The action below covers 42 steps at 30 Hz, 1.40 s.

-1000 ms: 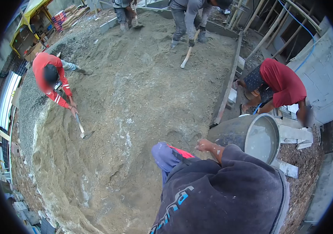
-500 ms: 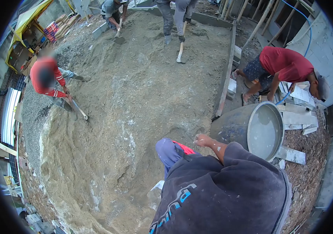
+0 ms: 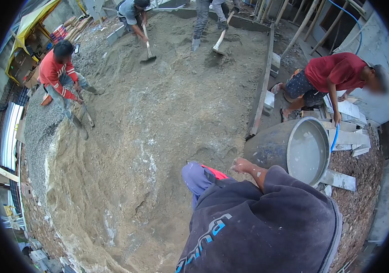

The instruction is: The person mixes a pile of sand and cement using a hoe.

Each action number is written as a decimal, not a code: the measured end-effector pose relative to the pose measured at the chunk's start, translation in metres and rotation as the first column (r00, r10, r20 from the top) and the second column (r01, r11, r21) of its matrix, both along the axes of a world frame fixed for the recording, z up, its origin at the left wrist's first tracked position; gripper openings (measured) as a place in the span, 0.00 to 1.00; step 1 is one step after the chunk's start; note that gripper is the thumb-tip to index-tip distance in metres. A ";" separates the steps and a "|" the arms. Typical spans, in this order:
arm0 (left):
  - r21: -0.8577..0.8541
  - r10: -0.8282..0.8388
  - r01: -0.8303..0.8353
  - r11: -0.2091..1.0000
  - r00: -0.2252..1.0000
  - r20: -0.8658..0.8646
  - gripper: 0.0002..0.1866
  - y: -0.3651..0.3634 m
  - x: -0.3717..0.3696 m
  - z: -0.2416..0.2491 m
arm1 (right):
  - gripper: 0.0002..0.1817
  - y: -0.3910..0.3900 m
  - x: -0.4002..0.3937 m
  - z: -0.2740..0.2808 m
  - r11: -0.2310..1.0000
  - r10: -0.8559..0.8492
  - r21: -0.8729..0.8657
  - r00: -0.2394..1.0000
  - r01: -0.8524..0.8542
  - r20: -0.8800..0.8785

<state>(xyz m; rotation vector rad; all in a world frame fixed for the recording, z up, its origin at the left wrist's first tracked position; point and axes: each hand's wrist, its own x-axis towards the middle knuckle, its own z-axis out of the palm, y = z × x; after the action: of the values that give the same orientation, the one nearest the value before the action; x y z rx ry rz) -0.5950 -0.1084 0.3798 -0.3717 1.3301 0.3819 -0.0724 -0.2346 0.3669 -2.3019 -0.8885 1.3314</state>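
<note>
Neither my left hand nor my right hand is in view. Directly below me, a co-worker in a dark shirt with white and blue lettering bends away from me, a purple cloth over the head. This co-worker's bare hand, marked with pale spots, is beside a large dark drum holding grey liquid. A person in a dark red shirt leans over behind the drum, one hand on a blue hose at its rim. A broad mound of sandy material spreads ahead.
At the left, a person in a red top holds a long-handled tool. Two people at the back work with hoes. A board edges the mound on the right. Pale slabs lie beyond the drum; gravel lies left.
The person at the left has raised the head and torso. The back workers' hoes have shifted across the mound. The person behind the drum has brought a hand and the hose to its rim.
</note>
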 end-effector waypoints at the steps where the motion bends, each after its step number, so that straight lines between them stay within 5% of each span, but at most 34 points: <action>1: 0.003 -0.011 0.011 1.000 1.000 -0.001 0.11 0.001 0.002 -0.001 | 0.18 0.002 0.000 0.002 1.000 -0.021 -0.014 1.000 0.021 -0.003; 16: 0.011 -0.047 0.047 0.999 0.999 -0.009 0.11 0.009 0.016 -0.004 | 0.20 0.019 -0.004 -0.027 0.974 0.096 0.196 0.989 -0.117 0.115; 22: 0.011 -0.061 0.061 0.998 0.998 -0.016 0.11 0.009 0.016 -0.004 | 0.19 0.008 -0.006 -0.023 0.995 0.072 0.061 0.997 -0.073 0.020; 42: 0.000 0.006 -0.006 1.000 1.000 -0.004 0.11 -0.020 -0.005 0.002 | 0.17 0.022 -0.002 -0.018 0.992 0.103 0.078 0.995 -0.102 -0.011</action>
<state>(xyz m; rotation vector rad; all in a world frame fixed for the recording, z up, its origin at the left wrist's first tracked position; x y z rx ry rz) -0.5997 -0.1286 0.3813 -0.3750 1.3333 0.3879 -0.0743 -0.2128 0.3484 -2.2114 -1.0474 1.3290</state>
